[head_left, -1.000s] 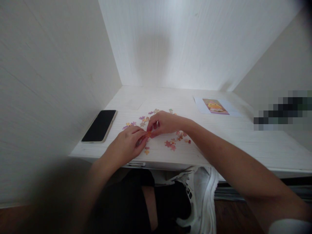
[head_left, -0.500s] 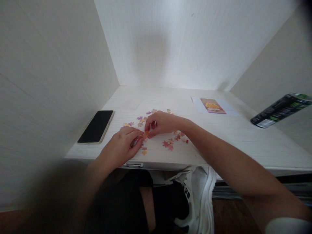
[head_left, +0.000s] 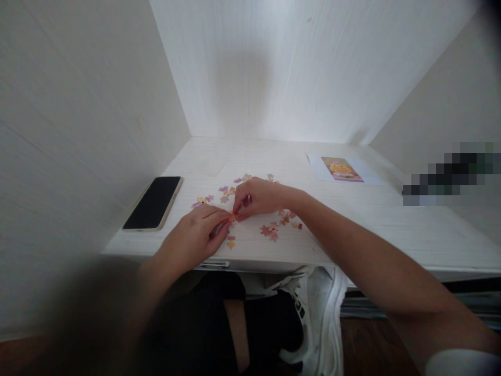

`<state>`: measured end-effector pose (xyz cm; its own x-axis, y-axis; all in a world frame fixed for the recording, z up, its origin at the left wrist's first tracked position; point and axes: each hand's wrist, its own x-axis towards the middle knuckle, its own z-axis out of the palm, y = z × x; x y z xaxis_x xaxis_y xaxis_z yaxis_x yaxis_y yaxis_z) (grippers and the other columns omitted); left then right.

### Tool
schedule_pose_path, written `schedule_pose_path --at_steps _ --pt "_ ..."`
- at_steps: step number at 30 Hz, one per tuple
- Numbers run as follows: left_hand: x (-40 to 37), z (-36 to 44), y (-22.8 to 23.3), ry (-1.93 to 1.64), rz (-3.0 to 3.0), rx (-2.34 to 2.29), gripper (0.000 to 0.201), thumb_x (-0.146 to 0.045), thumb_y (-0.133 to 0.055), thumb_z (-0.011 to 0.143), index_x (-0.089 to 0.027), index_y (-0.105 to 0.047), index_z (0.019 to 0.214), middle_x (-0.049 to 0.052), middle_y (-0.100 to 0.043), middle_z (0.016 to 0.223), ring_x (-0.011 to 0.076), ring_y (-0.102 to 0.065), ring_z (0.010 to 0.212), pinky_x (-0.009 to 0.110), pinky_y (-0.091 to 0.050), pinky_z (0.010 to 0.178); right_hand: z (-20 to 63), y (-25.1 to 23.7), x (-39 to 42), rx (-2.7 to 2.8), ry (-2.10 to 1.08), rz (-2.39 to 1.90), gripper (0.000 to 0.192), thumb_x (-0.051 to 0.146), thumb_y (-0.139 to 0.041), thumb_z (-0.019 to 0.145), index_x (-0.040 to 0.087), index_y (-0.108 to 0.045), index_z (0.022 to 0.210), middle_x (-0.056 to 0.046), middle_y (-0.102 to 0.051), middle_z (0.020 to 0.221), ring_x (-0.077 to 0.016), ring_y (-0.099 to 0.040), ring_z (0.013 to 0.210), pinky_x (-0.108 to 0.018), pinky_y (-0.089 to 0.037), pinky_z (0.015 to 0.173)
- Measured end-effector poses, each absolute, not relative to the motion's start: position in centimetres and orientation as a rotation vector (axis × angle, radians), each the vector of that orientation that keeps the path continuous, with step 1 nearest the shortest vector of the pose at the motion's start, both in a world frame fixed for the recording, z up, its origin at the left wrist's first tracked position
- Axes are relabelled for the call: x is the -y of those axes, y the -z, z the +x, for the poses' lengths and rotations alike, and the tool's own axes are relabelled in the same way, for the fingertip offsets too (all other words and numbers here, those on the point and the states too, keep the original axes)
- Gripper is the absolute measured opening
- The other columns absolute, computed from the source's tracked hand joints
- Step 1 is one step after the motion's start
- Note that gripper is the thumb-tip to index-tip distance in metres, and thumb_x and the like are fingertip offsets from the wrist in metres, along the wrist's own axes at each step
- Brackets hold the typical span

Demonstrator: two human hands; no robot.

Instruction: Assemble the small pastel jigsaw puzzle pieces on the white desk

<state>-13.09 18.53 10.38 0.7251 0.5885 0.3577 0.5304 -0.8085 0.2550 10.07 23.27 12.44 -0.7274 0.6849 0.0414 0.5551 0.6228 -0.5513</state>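
My left hand (head_left: 198, 236) and my right hand (head_left: 260, 197) meet fingertip to fingertip over the white desk (head_left: 391, 224). Between them they pinch a small orange jigsaw piece (head_left: 234, 217), just above the desk top. Loose puzzle pieces (head_left: 274, 230) in pink, purple and orange lie scattered around both hands, with a small group (head_left: 225, 192) behind my left hand and one orange piece (head_left: 231, 243) near the front edge.
A black phone (head_left: 154, 202) lies face up at the desk's left side, beside the wall. A printed reference picture (head_left: 342, 169) lies on a white sheet at the back right. A blurred dark object (head_left: 450, 175) sits at the right. My knee and white shoe (head_left: 321, 313) show below the desk.
Both hands stay together on the orange piece, with only slight finger shifts. The view has drifted a little, so everything sits slightly further left than a second ago.
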Motion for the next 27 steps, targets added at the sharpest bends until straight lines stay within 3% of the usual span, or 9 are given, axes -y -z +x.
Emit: schedule_pose_path --at_steps 18,27 --pt "-18.7 -13.1 -10.6 -0.62 2.76 -0.925 0.024 -0.029 -0.05 0.094 -0.02 -0.07 0.103 0.008 -0.071 0.101 0.0224 -0.064 0.097 0.039 -0.051 0.09 10.1 -12.8 -23.2 2.678 -0.725 -0.984 0.027 0.036 -0.07 0.08 0.023 -0.079 0.102 -0.004 -0.073 0.085 -0.0127 -0.058 0.073 -0.027 -0.041 0.07" --pt "-19.3 -14.4 -12.1 -0.53 2.764 -0.783 0.025 -0.028 -0.054 0.091 -0.027 -0.073 0.107 0.002 -0.073 0.112 0.021 -0.065 0.107 0.039 -0.049 0.098 10.3 -14.4 -21.8 2.819 -0.66 -1.158 0.051 0.06 -0.067 0.078 0.027 -0.074 0.116 -0.005 -0.07 0.079 -0.0142 -0.054 0.066 -0.029 -0.038 0.066"
